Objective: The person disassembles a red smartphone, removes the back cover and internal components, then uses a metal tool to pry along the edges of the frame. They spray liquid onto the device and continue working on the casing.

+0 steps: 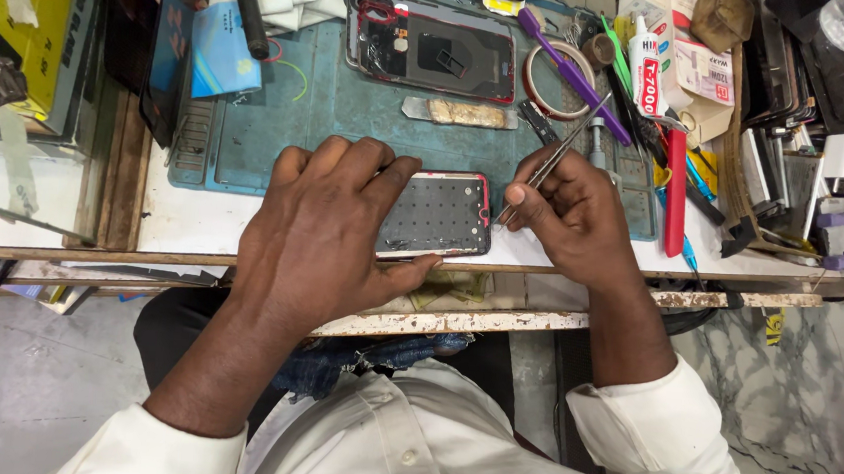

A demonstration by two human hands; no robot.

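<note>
Both my hands are busy: my left hand [328, 225] grips the open phone [436, 214] at the table's [192, 229] front edge. My right hand [569, 214] pinches thin tweezers [548, 164], the tip maybe touching the phone's red side. Behind sits a blue mat [352, 101].

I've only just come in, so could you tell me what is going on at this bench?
A person is working on an opened phone frame with a red edge. The left hand steadies it at the bench's front edge, while the right hand holds metal tweezers with their tips at its right side. A second opened phone lies on the blue mat behind.
</note>
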